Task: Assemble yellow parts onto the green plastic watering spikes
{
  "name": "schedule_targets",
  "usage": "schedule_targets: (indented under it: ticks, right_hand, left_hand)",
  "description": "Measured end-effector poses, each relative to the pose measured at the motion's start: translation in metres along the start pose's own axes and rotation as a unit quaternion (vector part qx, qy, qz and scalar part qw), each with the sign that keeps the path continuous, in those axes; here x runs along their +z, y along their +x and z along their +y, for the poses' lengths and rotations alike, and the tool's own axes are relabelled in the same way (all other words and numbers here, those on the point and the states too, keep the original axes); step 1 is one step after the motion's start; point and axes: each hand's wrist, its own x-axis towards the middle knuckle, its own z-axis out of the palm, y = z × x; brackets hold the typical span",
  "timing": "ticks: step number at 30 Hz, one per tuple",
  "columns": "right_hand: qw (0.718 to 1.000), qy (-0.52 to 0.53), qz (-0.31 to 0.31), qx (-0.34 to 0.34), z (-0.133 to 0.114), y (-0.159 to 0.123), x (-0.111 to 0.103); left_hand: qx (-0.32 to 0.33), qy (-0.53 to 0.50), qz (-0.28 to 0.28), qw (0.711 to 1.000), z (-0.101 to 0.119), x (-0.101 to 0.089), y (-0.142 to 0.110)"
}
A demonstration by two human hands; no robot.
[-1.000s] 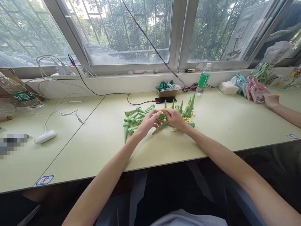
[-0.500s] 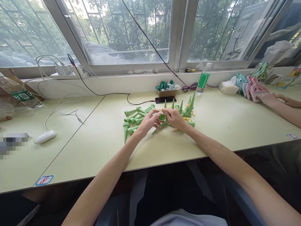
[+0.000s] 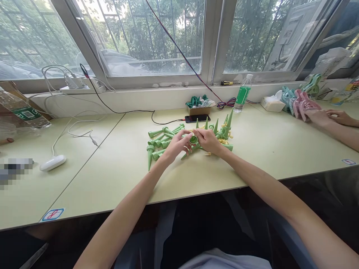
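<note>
Between my hands is a green plastic watering spike (image 3: 193,140), its round hollow end facing me. My left hand (image 3: 179,144) has its thumb and index finger closed on the rim, with the other fingers curled below. From the other side, my right hand (image 3: 207,142) is wrapped round the same spike and hides most of its body. Several similar green spikes (image 3: 150,157) lie to the left of my hands. To the right, more spikes (image 3: 229,122) point upward among small yellow plastic pieces (image 3: 223,141).
Behind the spikes lie a phone (image 3: 198,118) on a cable and a small cardboard box (image 3: 199,110). A water bottle (image 3: 242,94) and a tissue pack (image 3: 272,102) stand farther right. At far right, a co-worker's hands (image 3: 319,117) are beside pink and blue clips (image 3: 304,105).
My hands and the spike stay almost in the same place. At the far right, the co-worker's hands have shifted slightly to the left.
</note>
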Motion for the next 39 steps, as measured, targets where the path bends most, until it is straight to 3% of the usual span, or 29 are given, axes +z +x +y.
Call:
schedule_targets:
  ticks: [39]
  right_hand:
    - [1.000,-0.008,-0.004,0.008,0.0036,-0.0011,0.0009]
  left_hand:
    - [0.010,0.036,-0.009,0.999,0.0004,0.0001,-0.0015]
